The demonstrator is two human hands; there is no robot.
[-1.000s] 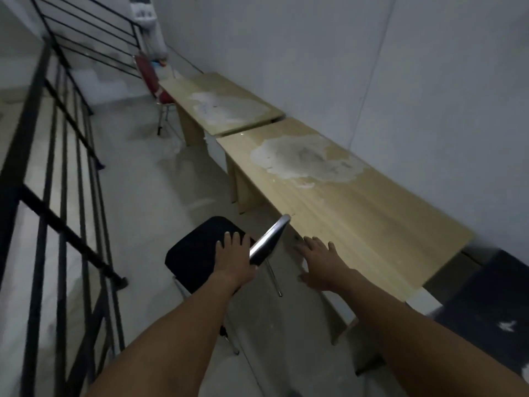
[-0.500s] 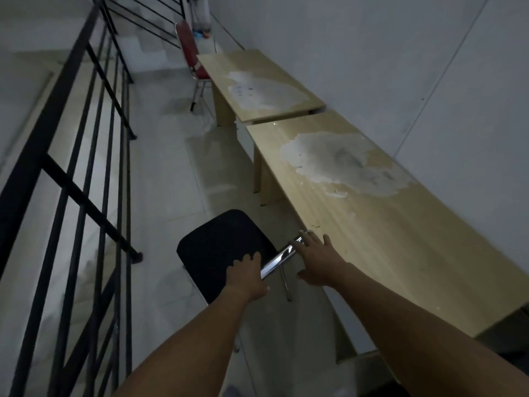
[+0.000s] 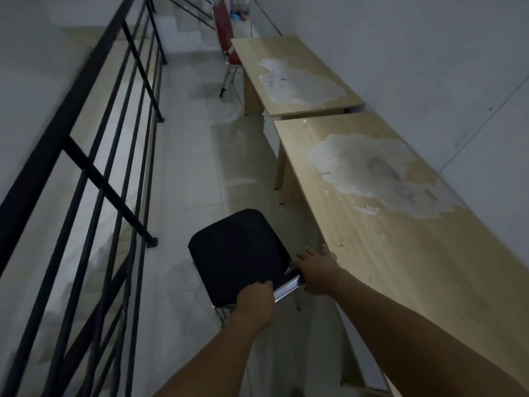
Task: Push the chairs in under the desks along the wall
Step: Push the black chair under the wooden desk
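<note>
Both hands are on the top of the backrest of a black chair, seen from above. The left hand is closed over the near end of the chrome backrest bar, with the fingers curled down on the seat side. The right hand covers the other end of the bar; its fingers are stretched forward and only half bent, so I cannot tell if they really clamp the bar or only press on it. The fingertips come very near to the front edge of the near desk.

The black chair stands on the pale tiled floor, just beside this desk, with the seat out in the passage and not under the desk top. The near desk is of light wood with a big white worn patch, and it stands along the white wall. A second desk of the same kind stands behind it, almost touching. At its far end there is a red chair, partly hidden by the desk. A black metal railing runs on the left side of the passage
</note>
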